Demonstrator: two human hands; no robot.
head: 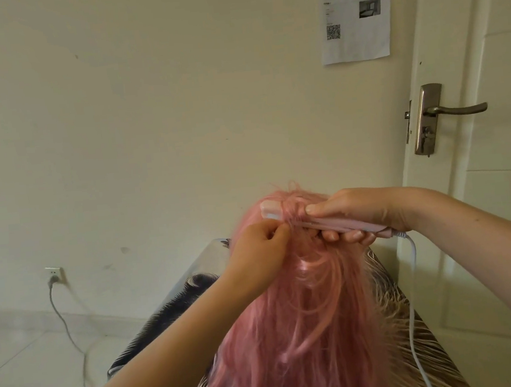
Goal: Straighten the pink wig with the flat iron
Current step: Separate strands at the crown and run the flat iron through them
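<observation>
Right hand (356, 211) grips the flat iron (322, 221), long axis running left to right across the crown of the pink wig (306, 313). Left hand (260, 252), just near-left of the plates, pinches a lock there. Remaining hair hangs toward the near side.

Right hand (359, 211) gripping the pink flat iron (322, 222) clamped near the wig's (306, 313) crown, left hand (259, 249) pinching strands just beside it — white cord (413, 303) trailing down
</observation>
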